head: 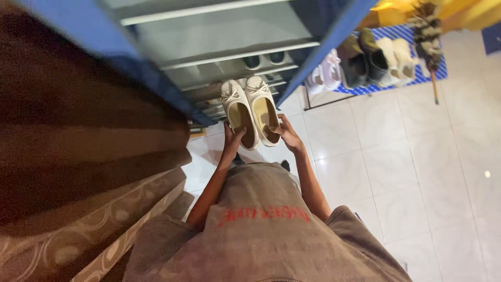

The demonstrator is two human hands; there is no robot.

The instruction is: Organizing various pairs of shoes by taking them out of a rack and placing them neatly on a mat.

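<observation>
We hold pair of cream flats out front — arms extended, elbows slightly bent. Left hand [232,140] closed around heel of left flat [237,110]; right hand [286,134] closed around heel of right flat [263,108]. Flats side by side, touching — toes toward shoe rack [229,55], above tiled floor [412,156].

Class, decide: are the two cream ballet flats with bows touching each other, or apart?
Touching. The head view shows the left cream flat and right cream flat pressed side by side along their inner edges, no gap visible.

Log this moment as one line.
left hand: holds left cream flat | right hand: holds right cream flat | before shoe rack
</observation>
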